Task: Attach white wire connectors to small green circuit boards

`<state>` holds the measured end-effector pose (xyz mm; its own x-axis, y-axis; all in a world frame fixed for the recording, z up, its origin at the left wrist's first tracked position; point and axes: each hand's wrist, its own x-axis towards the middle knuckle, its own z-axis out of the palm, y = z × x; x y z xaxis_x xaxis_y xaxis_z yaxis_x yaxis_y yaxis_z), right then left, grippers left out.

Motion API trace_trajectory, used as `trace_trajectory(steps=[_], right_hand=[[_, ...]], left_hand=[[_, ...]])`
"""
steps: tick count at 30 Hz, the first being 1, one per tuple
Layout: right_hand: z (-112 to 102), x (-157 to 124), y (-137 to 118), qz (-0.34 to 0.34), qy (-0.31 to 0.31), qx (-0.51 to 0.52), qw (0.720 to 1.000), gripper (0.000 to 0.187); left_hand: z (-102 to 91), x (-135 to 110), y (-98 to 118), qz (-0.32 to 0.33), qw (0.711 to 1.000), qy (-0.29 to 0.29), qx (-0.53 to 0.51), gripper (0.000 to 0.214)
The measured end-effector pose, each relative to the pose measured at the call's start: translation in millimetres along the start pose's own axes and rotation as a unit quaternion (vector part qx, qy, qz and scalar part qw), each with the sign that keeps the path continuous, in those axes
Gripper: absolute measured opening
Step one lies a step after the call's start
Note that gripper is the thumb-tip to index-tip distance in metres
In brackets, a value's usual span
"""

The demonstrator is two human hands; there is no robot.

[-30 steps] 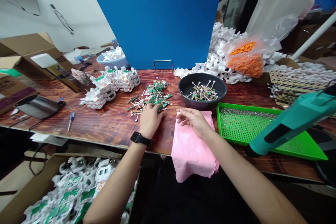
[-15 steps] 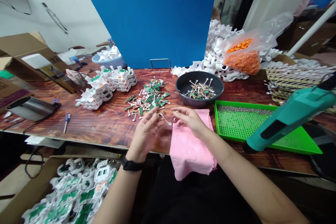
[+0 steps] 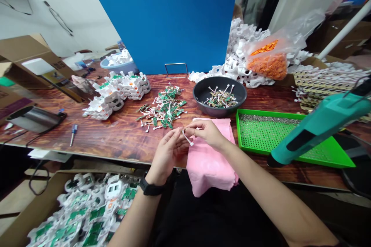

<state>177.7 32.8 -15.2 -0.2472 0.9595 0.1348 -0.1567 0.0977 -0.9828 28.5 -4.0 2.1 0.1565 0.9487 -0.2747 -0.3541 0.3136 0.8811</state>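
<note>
We count one small wired piece (image 3: 186, 137) at the fingertips, its white lead and plug hanging over the left edge of the one pink cloth (image 3: 213, 164). Our left hand (image 3: 165, 155) lies just left of the cloth, thumb and forefinger pinched on the piece, the other fingers loosely curled. Our right hand (image 3: 211, 134) is above the cloth's far part, its fingers narrow and bent, tips meeting the piece; we cannot tell whether they grip it too.

Beyond the cloth and to its left lies one heap of boards (image 3: 166, 110), too many for us to count. Just behind the cloth stands one dark bowl (image 3: 220, 112) holding more, also uncountable. Right of the cloth we see one green tray (image 3: 255, 139) and one teal tool (image 3: 321, 125) slanting across it. Well left of the cloth lies one screwdriver (image 3: 73, 135).
</note>
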Motion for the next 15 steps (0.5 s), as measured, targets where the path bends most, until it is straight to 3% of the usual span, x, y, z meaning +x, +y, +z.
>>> trace_trajectory(steps=[3,6,15], right_hand=[[-1,1,3,0.012,-0.006,-0.001,1.000,0.022],[-1,0,3,0.032,-0.018,0.015,0.999,0.024],[1,0,4,0.065,-0.027,0.062,0.996,0.025]], left_hand=[[-2.9,2,-3,0.057,0.994,0.038,0.082,0.024],[-9.0,4,-3,0.088,0.985,0.039,0.142,0.023],[-16.3,5,-4,0.093,0.975,0.042,0.200,0.022]])
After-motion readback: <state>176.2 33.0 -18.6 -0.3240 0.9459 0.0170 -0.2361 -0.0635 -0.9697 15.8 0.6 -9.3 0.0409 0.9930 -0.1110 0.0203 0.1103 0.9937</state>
